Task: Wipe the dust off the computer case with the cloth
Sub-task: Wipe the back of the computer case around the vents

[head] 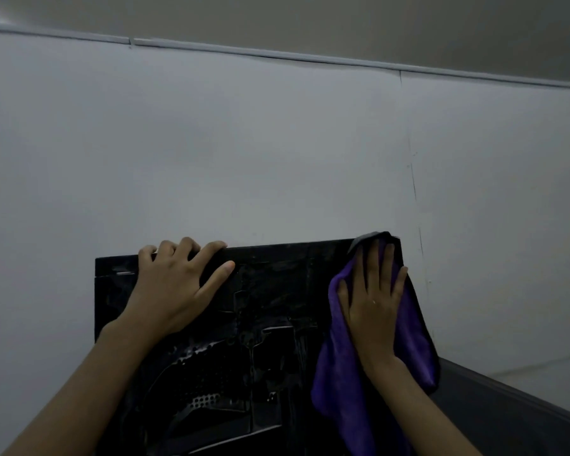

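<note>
Head view: left hand (171, 287) gripping computer case (270, 311) edge; right hand (374, 301) flat on cloth (343, 373)

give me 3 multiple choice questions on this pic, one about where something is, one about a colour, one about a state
1. Where on the computer case is the cloth?
A. at its right end
B. at its left end
C. lying on the floor beside it

2. What colour is the cloth?
A. yellow
B. purple
C. white

3. What is the left hand doing?
A. hanging free in the air
B. holding a spray bottle
C. gripping the top edge of the case

Answers:
1. A, the cloth drapes over the case's upper right corner and hangs down that side.
2. B, it shows purple against the black case.
3. C, its fingers curl over the top edge while the right hand lies flat on the cloth.
</note>
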